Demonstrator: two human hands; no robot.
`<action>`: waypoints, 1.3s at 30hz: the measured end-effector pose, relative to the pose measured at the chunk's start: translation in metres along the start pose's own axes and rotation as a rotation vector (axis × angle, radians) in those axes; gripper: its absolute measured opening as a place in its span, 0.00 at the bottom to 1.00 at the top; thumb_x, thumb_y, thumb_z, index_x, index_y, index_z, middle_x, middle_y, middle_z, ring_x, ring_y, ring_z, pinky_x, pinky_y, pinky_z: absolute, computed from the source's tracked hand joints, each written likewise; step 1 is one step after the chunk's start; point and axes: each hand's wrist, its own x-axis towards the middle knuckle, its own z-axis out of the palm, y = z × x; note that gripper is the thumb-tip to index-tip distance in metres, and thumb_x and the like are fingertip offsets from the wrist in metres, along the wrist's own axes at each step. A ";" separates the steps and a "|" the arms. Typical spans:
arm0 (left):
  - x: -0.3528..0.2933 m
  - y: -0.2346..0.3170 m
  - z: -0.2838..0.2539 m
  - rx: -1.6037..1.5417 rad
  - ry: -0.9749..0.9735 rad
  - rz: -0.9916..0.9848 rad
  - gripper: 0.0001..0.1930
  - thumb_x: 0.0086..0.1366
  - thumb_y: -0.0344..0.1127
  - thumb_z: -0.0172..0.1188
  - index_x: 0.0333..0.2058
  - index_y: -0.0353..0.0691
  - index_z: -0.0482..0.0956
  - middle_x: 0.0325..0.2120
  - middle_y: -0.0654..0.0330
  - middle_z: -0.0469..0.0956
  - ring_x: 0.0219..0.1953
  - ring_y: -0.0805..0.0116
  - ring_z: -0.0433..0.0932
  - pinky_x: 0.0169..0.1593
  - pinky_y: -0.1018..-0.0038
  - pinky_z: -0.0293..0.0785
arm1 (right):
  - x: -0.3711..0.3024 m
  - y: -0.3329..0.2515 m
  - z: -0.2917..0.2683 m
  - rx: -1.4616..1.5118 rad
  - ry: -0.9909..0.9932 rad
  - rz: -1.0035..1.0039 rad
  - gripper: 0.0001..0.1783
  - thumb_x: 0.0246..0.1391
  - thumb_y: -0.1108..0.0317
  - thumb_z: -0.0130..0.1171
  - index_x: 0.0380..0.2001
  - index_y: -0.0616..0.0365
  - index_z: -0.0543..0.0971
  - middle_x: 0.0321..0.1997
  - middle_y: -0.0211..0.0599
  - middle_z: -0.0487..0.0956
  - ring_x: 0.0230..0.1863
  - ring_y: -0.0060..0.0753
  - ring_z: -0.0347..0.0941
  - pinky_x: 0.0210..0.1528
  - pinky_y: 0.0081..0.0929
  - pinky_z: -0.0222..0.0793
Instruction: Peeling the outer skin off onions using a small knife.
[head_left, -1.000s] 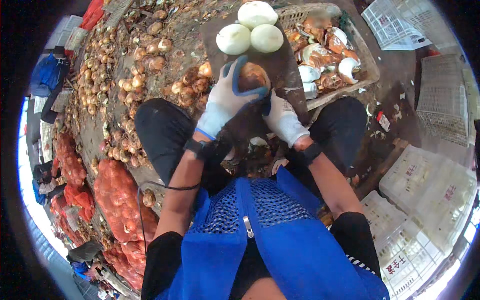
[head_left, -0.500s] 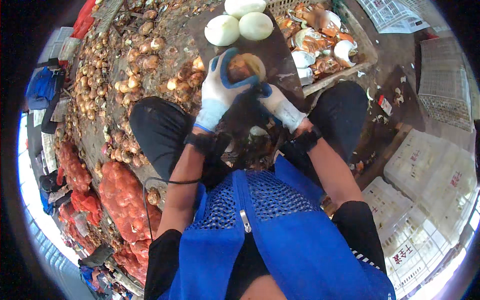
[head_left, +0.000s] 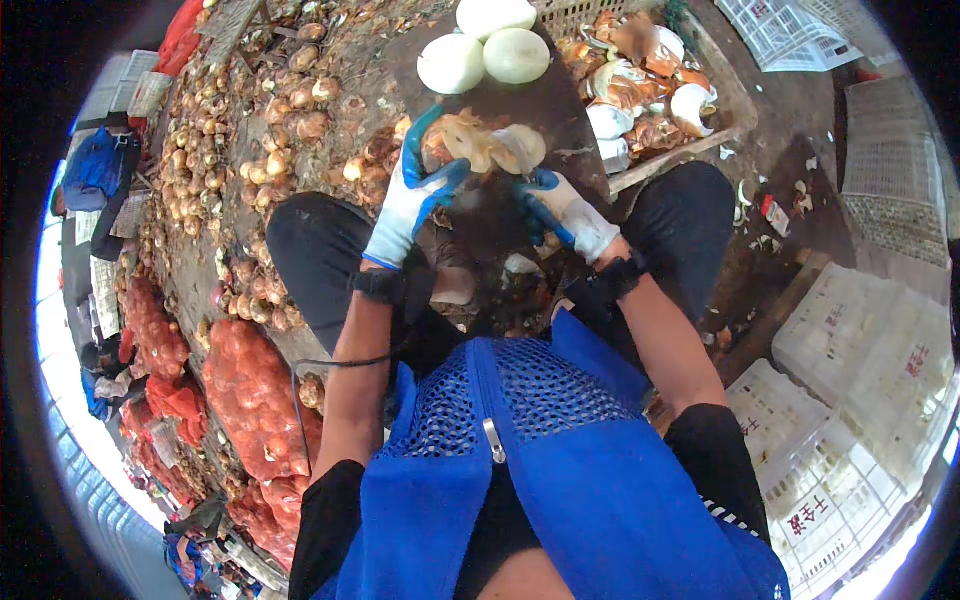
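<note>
On the dark board (head_left: 548, 95) in front of me lies an onion (head_left: 515, 150) with its papery brown skin (head_left: 462, 138) loosened and spread toward the left. My left hand (head_left: 415, 195), in a white glove with blue-coated fingers, curves round the skin's left end, thumb below and forefinger above. Just below the onion's right end is my right hand (head_left: 570, 210), gloved the same way. Its fingers are curled, and what they hold is hidden. Several peeled white onions (head_left: 517, 56) sit together farther up the board.
A crate (head_left: 690, 165) at the right of the board holds onion skins and pale pieces. Unpeeled onions (head_left: 190, 165) cover the floor at left, with red mesh sacks (head_left: 255, 400) of onions nearer me. White plastic crates (head_left: 850, 340) stand at right.
My hands have drawn apart, the left one down and leftward, the right one slightly right. The onion between them now shows loosened skin and more pale surface.
</note>
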 end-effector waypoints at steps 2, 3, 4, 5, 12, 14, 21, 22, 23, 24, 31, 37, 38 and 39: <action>-0.002 -0.003 0.000 -0.021 0.013 0.001 0.36 0.61 0.30 0.64 0.67 0.45 0.58 0.53 0.60 0.72 0.34 0.78 0.75 0.27 0.83 0.76 | 0.001 0.005 0.002 -0.148 0.117 0.001 0.13 0.56 0.68 0.63 0.43 0.62 0.79 0.33 0.27 0.80 0.35 0.18 0.73 0.39 0.23 0.72; -0.001 -0.005 0.000 -0.042 0.019 0.003 0.36 0.62 0.30 0.63 0.67 0.45 0.58 0.53 0.60 0.72 0.34 0.77 0.75 0.28 0.82 0.76 | 0.001 0.009 0.001 -0.293 0.240 -0.001 0.16 0.54 0.68 0.64 0.45 0.63 0.79 0.33 0.30 0.80 0.35 0.20 0.74 0.40 0.25 0.72; 0.000 -0.006 0.000 -0.044 0.018 0.003 0.36 0.62 0.30 0.63 0.67 0.45 0.58 0.53 0.60 0.72 0.34 0.77 0.75 0.28 0.82 0.76 | 0.000 0.014 0.000 -0.407 0.312 -0.087 0.19 0.51 0.69 0.66 0.46 0.63 0.77 0.32 0.36 0.81 0.35 0.24 0.74 0.42 0.28 0.73; -0.003 -0.008 -0.004 -0.078 0.025 -0.013 0.37 0.61 0.30 0.65 0.67 0.46 0.58 0.53 0.60 0.73 0.38 0.77 0.75 0.30 0.82 0.76 | -0.005 0.010 0.013 -0.409 0.301 -0.080 0.19 0.51 0.69 0.66 0.46 0.63 0.77 0.32 0.36 0.81 0.35 0.24 0.74 0.42 0.28 0.73; -0.005 -0.018 0.002 -0.046 0.108 0.045 0.39 0.60 0.32 0.68 0.67 0.45 0.57 0.56 0.56 0.70 0.50 0.69 0.75 0.44 0.74 0.79 | -0.035 -0.017 0.068 -0.948 0.335 -0.374 0.22 0.48 0.69 0.64 0.47 0.62 0.72 0.35 0.58 0.79 0.41 0.64 0.76 0.42 0.46 0.73; -0.001 -0.026 0.001 0.047 0.122 0.117 0.39 0.61 0.32 0.66 0.67 0.46 0.56 0.58 0.56 0.69 0.47 0.69 0.76 0.39 0.77 0.80 | -0.036 -0.011 0.070 -1.022 0.345 -0.381 0.22 0.48 0.69 0.64 0.47 0.62 0.71 0.34 0.57 0.79 0.40 0.63 0.76 0.42 0.47 0.73; -0.010 -0.012 0.013 -0.048 0.139 0.030 0.38 0.62 0.32 0.65 0.67 0.49 0.55 0.60 0.55 0.66 0.42 0.69 0.78 0.33 0.77 0.83 | -0.035 -0.002 0.066 -0.902 0.340 -0.416 0.21 0.49 0.69 0.63 0.46 0.64 0.71 0.32 0.55 0.80 0.38 0.62 0.77 0.40 0.46 0.73; -0.011 -0.009 0.014 -0.050 0.137 0.030 0.38 0.62 0.32 0.65 0.67 0.49 0.55 0.60 0.55 0.66 0.42 0.69 0.78 0.33 0.77 0.83 | -0.037 -0.002 0.065 -0.903 0.342 -0.415 0.21 0.49 0.69 0.63 0.46 0.64 0.71 0.32 0.55 0.80 0.38 0.62 0.77 0.40 0.46 0.73; -0.014 -0.007 0.014 -0.037 0.156 0.029 0.37 0.62 0.34 0.66 0.66 0.47 0.57 0.58 0.55 0.68 0.47 0.68 0.76 0.40 0.75 0.81 | -0.039 -0.002 0.068 -0.866 0.327 -0.409 0.20 0.49 0.69 0.63 0.45 0.64 0.72 0.33 0.55 0.80 0.38 0.61 0.77 0.39 0.45 0.73; -0.015 -0.005 0.014 -0.024 0.175 0.029 0.37 0.61 0.36 0.67 0.66 0.45 0.58 0.56 0.55 0.70 0.53 0.67 0.74 0.46 0.72 0.79 | -0.041 -0.002 0.070 -0.828 0.313 -0.403 0.19 0.49 0.70 0.63 0.44 0.63 0.72 0.33 0.55 0.80 0.38 0.61 0.77 0.39 0.45 0.73; -0.011 0.011 0.009 -0.063 0.250 -0.252 0.31 0.65 0.39 0.65 0.63 0.46 0.62 0.51 0.56 0.74 0.45 0.70 0.79 0.34 0.75 0.82 | -0.040 0.009 0.064 -0.866 0.268 -0.404 0.18 0.51 0.71 0.62 0.45 0.64 0.72 0.35 0.54 0.81 0.39 0.59 0.78 0.40 0.40 0.73; -0.006 -0.011 0.000 -0.264 0.229 -0.196 0.32 0.58 0.30 0.68 0.60 0.38 0.65 0.51 0.55 0.75 0.48 0.67 0.77 0.46 0.72 0.80 | -0.038 0.002 0.059 -0.742 0.275 -0.417 0.17 0.53 0.73 0.59 0.47 0.63 0.72 0.32 0.47 0.80 0.34 0.42 0.79 0.39 0.35 0.72; -0.004 -0.012 0.001 -0.267 0.231 -0.194 0.32 0.58 0.30 0.68 0.60 0.38 0.65 0.51 0.55 0.75 0.48 0.67 0.77 0.46 0.72 0.80 | -0.038 -0.003 0.056 -0.713 0.293 -0.397 0.17 0.54 0.73 0.59 0.47 0.62 0.72 0.32 0.46 0.79 0.34 0.39 0.79 0.39 0.35 0.72; -0.002 -0.012 0.002 -0.230 0.210 -0.111 0.32 0.57 0.28 0.68 0.60 0.37 0.66 0.51 0.55 0.75 0.50 0.66 0.76 0.50 0.71 0.78 | -0.039 -0.008 0.055 -0.684 0.310 -0.376 0.17 0.54 0.73 0.59 0.48 0.62 0.72 0.31 0.45 0.79 0.34 0.35 0.78 0.39 0.34 0.72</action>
